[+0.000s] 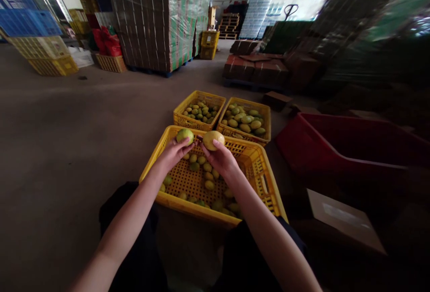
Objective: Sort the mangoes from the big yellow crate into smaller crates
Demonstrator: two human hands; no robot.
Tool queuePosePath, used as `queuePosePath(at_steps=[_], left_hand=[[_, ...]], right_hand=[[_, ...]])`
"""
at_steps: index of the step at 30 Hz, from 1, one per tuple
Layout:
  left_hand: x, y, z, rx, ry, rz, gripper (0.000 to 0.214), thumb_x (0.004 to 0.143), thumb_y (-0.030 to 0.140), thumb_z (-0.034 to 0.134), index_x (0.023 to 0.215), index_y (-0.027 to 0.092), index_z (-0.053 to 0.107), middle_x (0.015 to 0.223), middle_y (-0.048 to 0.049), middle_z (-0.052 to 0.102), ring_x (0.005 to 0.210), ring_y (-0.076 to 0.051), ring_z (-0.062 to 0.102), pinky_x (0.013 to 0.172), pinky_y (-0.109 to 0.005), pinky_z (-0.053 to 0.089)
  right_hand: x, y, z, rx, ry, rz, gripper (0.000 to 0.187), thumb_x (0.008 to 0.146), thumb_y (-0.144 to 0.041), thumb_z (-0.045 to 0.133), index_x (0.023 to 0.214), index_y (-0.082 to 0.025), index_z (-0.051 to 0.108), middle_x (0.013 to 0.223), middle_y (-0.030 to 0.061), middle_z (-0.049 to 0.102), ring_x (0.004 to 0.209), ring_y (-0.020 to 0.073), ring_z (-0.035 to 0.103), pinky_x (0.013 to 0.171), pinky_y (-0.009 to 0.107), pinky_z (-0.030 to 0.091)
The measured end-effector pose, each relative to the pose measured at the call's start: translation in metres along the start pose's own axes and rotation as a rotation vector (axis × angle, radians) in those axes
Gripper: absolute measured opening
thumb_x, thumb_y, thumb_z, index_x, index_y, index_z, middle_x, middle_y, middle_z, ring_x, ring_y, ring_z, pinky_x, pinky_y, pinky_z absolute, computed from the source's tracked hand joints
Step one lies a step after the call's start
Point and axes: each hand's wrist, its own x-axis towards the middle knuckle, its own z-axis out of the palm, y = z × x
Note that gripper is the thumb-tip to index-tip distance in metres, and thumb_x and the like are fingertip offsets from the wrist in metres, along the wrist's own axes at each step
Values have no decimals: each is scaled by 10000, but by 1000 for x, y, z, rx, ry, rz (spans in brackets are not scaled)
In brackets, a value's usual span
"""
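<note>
The mango (185, 136) in my left hand (176, 151) is green washed with yellow; the second mango (213, 140) in my right hand (221, 156) is a paler, plainer yellow. My big crate (190, 183) is deep yellow, its base patterned with a grid of holes, and the two smaller crates (237, 135) match that yellow. I see a dark red tub (295, 146) and a tan cardboard flap (339, 227). The stacked cartons (141, 23) are brown with pale vertical lines, banded green and reddish on one side.

Bare hands (174, 151), bare forearms (126, 222), dark legwear (109, 203), perhaps black or navy, deep in shadow
</note>
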Motion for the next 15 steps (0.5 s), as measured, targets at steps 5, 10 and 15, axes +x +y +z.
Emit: queuePosePath(at_steps=[5,10,15], left_hand=[[-1,-3,-15,623,64,400,682,563,271,865,1160,192,543,1176,-97,651,1065,-245,649,923,-405,547],[-13,4,-27,1398,87,839,714,673,268,808,1297,212,464,1244,-139,619,1158,-292,595,986,-480,491],[-19,7,-37,1689,81,953,764,697,293,795,1355,211,416,1224,-128,631,1123,-288,607,1060,-523,404]], right_hand=[[5,1,-4,-128,89,4,384,537,-346,848,853,-193,693,902,29,740,577,112,624,498,216,552],[14,2,-13,-137,217,-71,367,459,-228,893,743,-177,665,739,0,693,681,135,648,622,232,580],[17,0,-22,-163,210,-25,381,442,-206,906,726,-190,652,739,-20,681,734,147,664,743,265,608]])
